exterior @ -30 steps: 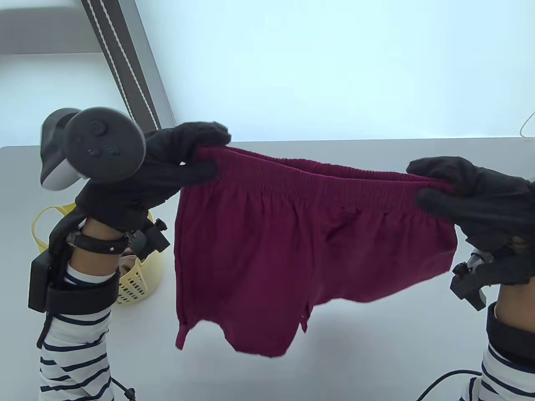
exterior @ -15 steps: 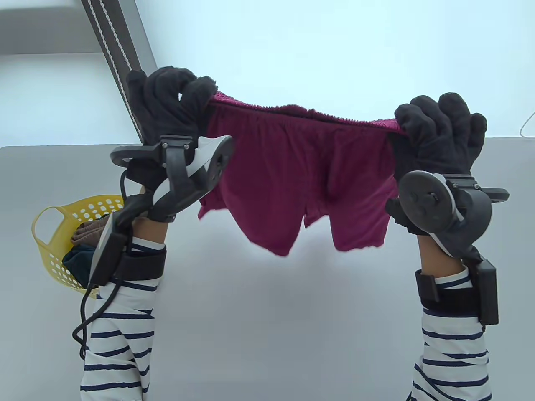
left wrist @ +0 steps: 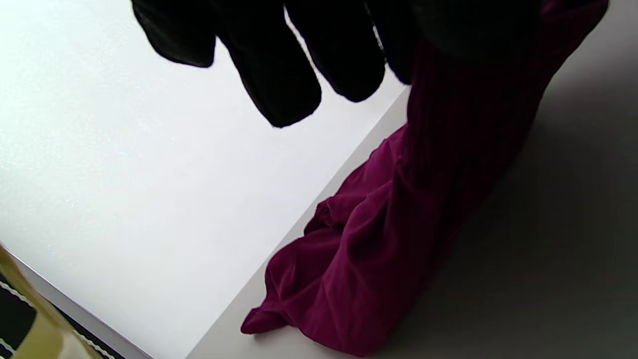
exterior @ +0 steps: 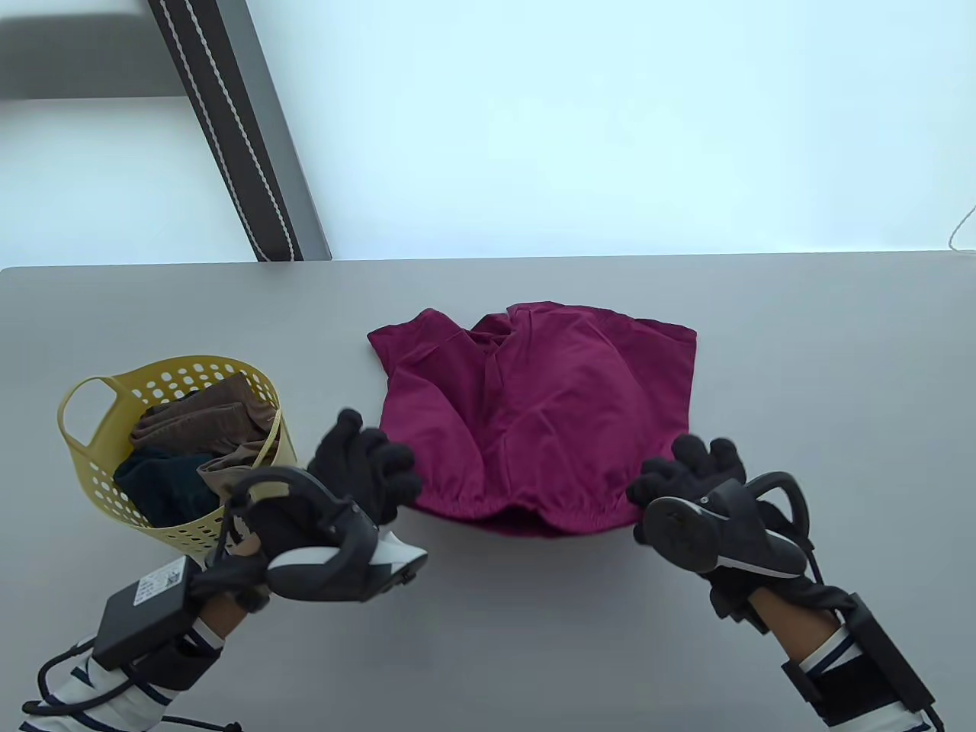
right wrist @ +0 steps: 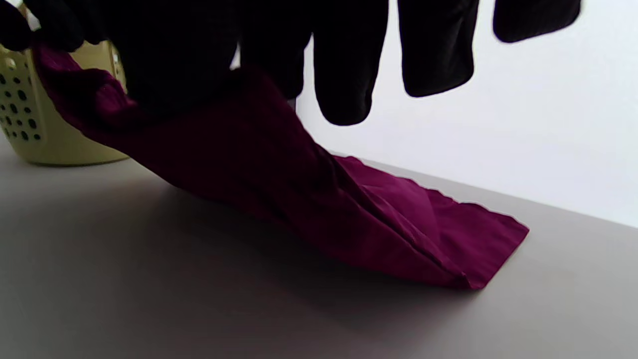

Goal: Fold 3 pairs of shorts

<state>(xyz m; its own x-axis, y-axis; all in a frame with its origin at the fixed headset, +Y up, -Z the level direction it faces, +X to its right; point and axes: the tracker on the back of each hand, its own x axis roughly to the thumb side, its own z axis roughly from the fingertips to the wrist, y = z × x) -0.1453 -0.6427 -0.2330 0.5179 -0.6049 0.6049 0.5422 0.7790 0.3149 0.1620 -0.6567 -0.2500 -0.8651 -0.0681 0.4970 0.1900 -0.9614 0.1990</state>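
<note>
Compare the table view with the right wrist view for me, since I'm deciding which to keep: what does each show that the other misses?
Only the table view shows the brown and dark teal clothes inside the yellow perforated plastic basket, the left hand, and the waistband nearest the person. Only the right wrist view shows the waistband end lifted off the grey table while the far leg hem lies flat. Both show the maroon fabric shorts, the basket, and the right hand gripping the shorts.

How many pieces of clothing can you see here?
3, perhaps more: maroon shorts spread on the table, plus brown and dark teal garments in the yellow basket. Others may lie hidden underneath.
</note>
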